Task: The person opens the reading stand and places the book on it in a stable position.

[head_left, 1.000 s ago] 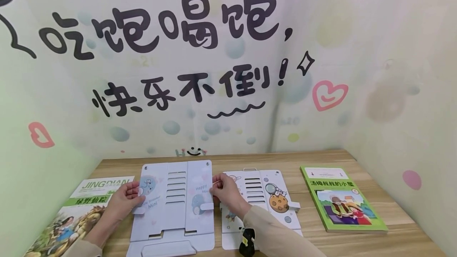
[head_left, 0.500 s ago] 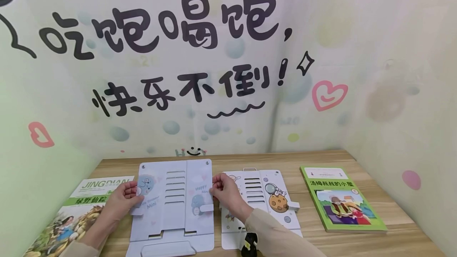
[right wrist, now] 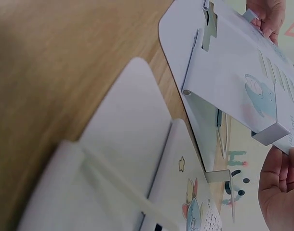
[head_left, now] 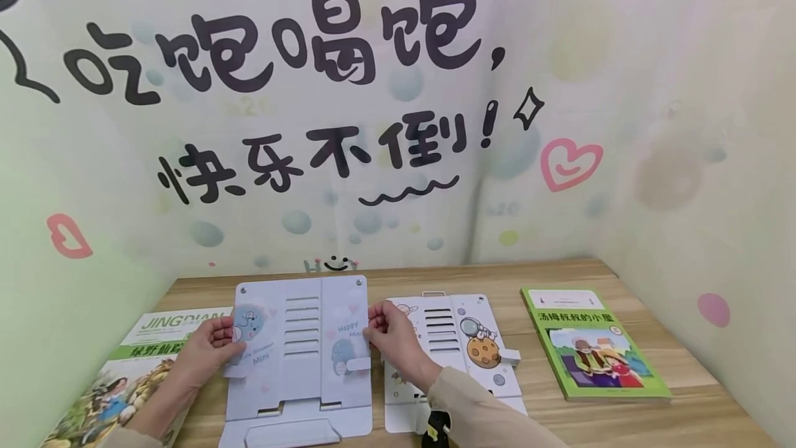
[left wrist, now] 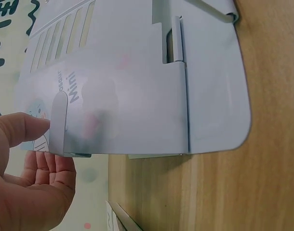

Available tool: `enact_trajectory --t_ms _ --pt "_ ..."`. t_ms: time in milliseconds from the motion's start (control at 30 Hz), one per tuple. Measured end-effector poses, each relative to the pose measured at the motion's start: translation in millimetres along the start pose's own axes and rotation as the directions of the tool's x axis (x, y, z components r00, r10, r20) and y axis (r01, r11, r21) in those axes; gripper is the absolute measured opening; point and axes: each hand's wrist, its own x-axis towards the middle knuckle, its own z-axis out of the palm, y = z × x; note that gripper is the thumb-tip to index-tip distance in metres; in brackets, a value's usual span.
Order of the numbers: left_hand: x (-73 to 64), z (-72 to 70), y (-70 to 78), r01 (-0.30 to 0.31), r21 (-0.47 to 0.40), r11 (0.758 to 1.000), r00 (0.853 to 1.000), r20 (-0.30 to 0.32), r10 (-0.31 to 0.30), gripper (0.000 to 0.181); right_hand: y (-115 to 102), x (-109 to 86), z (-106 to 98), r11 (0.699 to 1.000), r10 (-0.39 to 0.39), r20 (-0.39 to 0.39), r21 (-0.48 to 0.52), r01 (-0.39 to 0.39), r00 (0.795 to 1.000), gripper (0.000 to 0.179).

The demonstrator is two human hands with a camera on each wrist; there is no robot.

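Tipped a touch further left since the earliest frame, the dinosaur-print stand (head_left: 298, 372) now has its upper left corner shifted outward and its top edge a little higher, and the left hand (head_left: 208, 348) has gone with it. It stands at the near middle of the wooden table (head_left: 703, 410), between the left book (head_left: 118, 386) and the astronaut-print stand (head_left: 452, 368), with the green book (head_left: 593, 348) well apart on the right. Both hands grasp it by the side edges: the left pinches with thumb in front and fingers behind, just beside the left tab (left wrist: 59, 122), while the right hand (head_left: 393, 337) pinches the opposite edge above the right tab (right wrist: 271, 134). From the right wrist, the panel slopes up clear of its base plate (left wrist: 214, 115). I judge the sheet thin, stiff and fairly light, with a smooth face that could slide under a loose pinch. It looks hard to break, but the small projecting tabs may flex or swing, so the plain side edges seem the better hold, gripped level on both sides so that the hinge seam (left wrist: 187, 106) does not twist.
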Motion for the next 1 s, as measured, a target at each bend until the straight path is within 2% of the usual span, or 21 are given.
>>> enact_trajectory --t_ms 200,267,367,433,467,533,600,667,700,733,833,1000 --pt "-1.0 -2.1 3.7 -0.007 -0.001 1.000 1.000 0.001 0.007 0.059 -1 -1.9 1 1.000 -0.011 -0.009 0.028 0.011 1.000 0.020" --pt "-1.7 -2.2 5.7 -0.018 0.009 1.000 1.000 -0.015 0.018 0.058 -1 -2.5 1 1.000 -0.020 -0.012 0.022 0.020 1.000 0.020" --pt "-3.2 -2.0 11.6 -0.102 0.067 0.993 0.990 -0.094 0.108 0.053 -1 -2.8 1 1.000 -0.029 -0.012 0.002 0.029 1.000 0.019" --pt "-3.5 -0.5 20.1 -0.191 0.132 0.973 0.961 -0.179 0.213 0.048 -1 -3.4 0 1.000 -0.028 -0.010 -0.011 0.028 1.000 0.019" --pt "-3.5 0.6 25.9 -0.241 0.163 0.957 0.937 -0.218 0.274 0.045 -1 -3.6 0 0.999 -0.028 -0.010 -0.016 0.028 1.000 0.018" --pt "-1.6 4.5 39.2 -0.348 0.220 0.911 0.876 -0.269 0.400 0.039 -1 -4.4 0 0.999 -0.031 -0.012 -0.027 0.031 0.999 0.018" --pt "2.3 11.6 53.6 -0.443 0.235 0.865 0.821 -0.281 0.497 0.036 -2 -4.9 -1 0.998 -0.040 -0.015 -0.038 0.040 0.999 0.018" --pt "5.4 21.0 67.9 -0.506 0.241 0.828 0.791 -0.253 0.557 0.034 -2 -5.0 -2 0.998 -0.049 -0.019 -0.044 0.048 0.999 0.017" --pt "8.0 26.0 73.6 -0.528 0.249 0.812 0.781 -0.233 0.580 0.033 -2 -5.0 -2 0.998 -0.055 -0.021 -0.046 0.054 0.998 0.017" --pt "10.8 31.1 78.8 -0.547 0.245 0.800 0.775 -0.212 0.595 0.033 -1 -5.2 -2 0.997 -0.062 -0.022 -0.044 0.061 0.998 0.018" --pt "17.8 44.7 93.5 -0.556 0.259 0.789 0.790 -0.129 0.599 0.032 -2 -6.3 -1 0.997 -0.070 -0.018 -0.034 0.069 0.997 0.018" --pt "29.2 60.8 110.2 -0.570 0.293 0.767 0.799 -0.020 0.601 0.030 -3 -9.5 -2 0.995 -0.090 -0.009 -0.045 0.090 0.996 0.017"
